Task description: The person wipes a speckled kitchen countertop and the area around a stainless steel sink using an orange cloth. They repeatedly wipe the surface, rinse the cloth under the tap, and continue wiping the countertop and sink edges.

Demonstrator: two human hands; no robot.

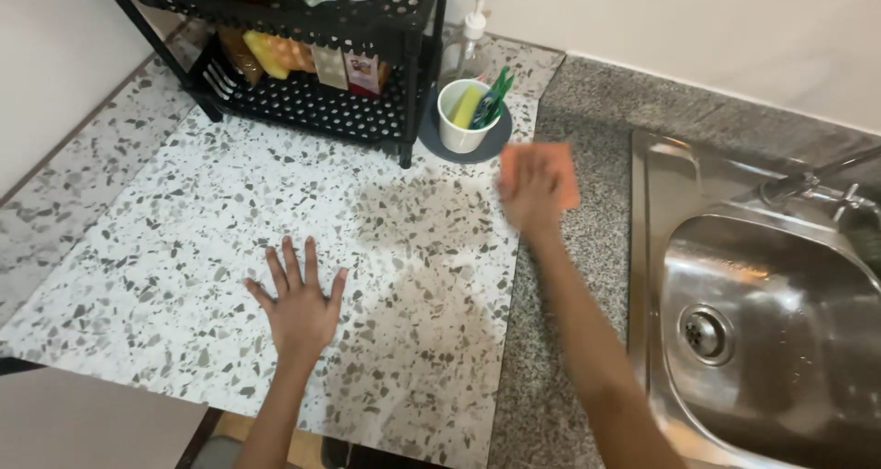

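My left hand (298, 301) lies flat with fingers spread on the speckled terrazzo countertop (156, 249), holding nothing. My right hand (529, 191) presses an orange cloth (562, 171) against the counter near the seam between the light speckled surface and the grey granite strip (587, 249). The hand is motion-blurred. A wet-looking darker patch (413, 221) spreads over the counter between my hands.
A black perforated rack (312, 106) with packets and bottles stands at the back. Beside it are a white cup (462, 120) with utensils on a grey saucer, and a pump bottle (473, 38). A steel sink (762, 313) with a tap (798, 186) lies right.
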